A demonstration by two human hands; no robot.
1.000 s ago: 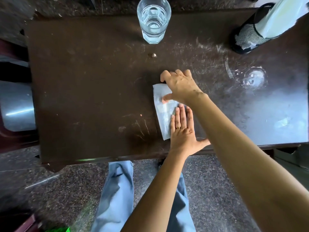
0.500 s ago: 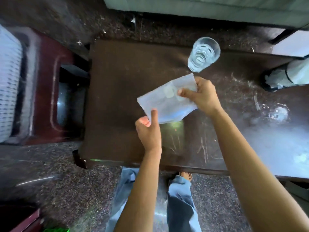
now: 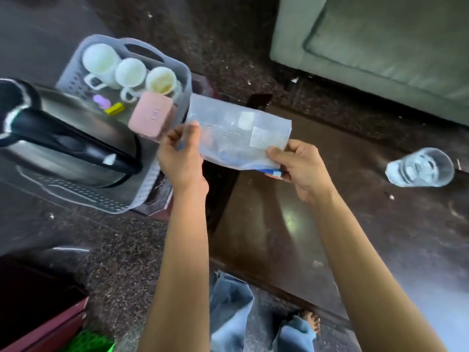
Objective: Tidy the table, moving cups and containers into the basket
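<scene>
A flat translucent plastic packet point(image 3: 238, 133) hangs in the air between my two hands, over the left end of the dark table point(image 3: 342, 224). My left hand point(image 3: 181, 154) pinches its left edge and my right hand point(image 3: 298, 165) pinches its lower right corner. To the left stands the grey plastic basket point(image 3: 175, 69). It holds three white mugs point(image 3: 129, 72), a pink box point(image 3: 151, 116) and a steel kettle point(image 3: 68, 138) with a black handle. A glass of water point(image 3: 421, 167) stands on the table at the right.
The basket rests on a dark red stool point(image 3: 162, 201) beside the table's left end. A green sofa point(image 3: 380, 39) fills the far right. My jeans-clad legs and a bare foot point(image 3: 311, 320) show below the table's near edge. The floor is speckled stone.
The packet has come off the tabletop, gripped by both hands, and moved left toward the basket. The view has swung left, bringing the basket into sight.
</scene>
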